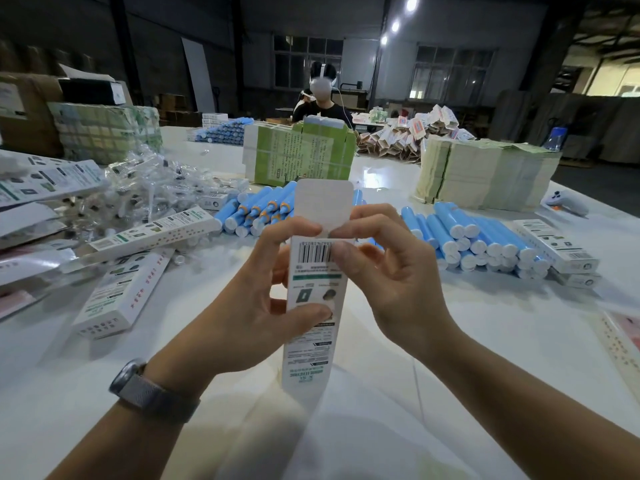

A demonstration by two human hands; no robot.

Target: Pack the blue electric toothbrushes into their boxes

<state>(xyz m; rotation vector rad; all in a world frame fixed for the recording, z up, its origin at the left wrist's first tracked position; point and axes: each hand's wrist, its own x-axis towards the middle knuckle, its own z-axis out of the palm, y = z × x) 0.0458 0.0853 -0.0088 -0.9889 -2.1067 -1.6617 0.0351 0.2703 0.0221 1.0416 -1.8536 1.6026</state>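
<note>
Both hands meet at mid-table around one tall white cardboard box, held upright with its rounded hang tab at the top. Left hand, a grey woven watch strap on its wrist, wraps the box's side, thumb flat across the printed panel. Right hand pinches the upper part near the barcode, thumb and forefinger curled on it. Beyond lie two heaps of smooth blue cylindrical toothbrushes, one behind the box and one to the right, too many to count. Several long printed boxes lie at left on the glossy white table, beside crinkled clear bags.
</note>
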